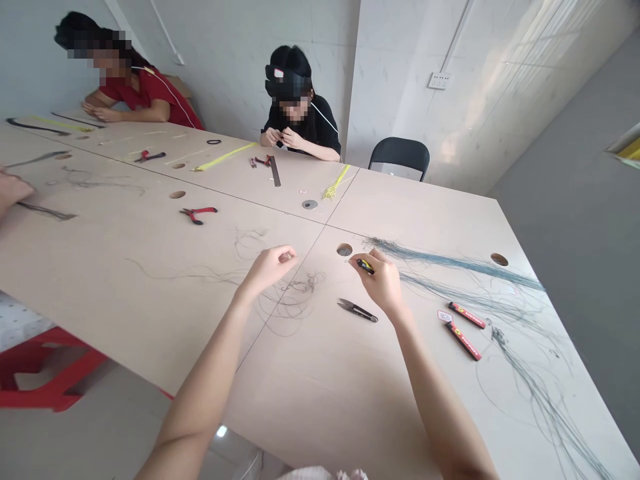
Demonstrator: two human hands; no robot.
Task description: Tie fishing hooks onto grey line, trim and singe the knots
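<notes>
My left hand is raised over the tabletop, its thumb and fingers pinched together. Whatever is between its fingertips is too fine to make out. In my right hand is a short black-and-yellow tool, its end pointing left, with a tiny pale loop near its tip. A tangle of thin dark line lies on the table under and around my left hand. Just below my right hand lie black thread snips, blades to the left. A bundle of bluish line stretches out to the right of my right hand.
Two red-and-black cases and another bundle of line lie at right. Red-handled pliers rest at left. The table has round holes. Across it sit two people; another person's hand shows at the left edge.
</notes>
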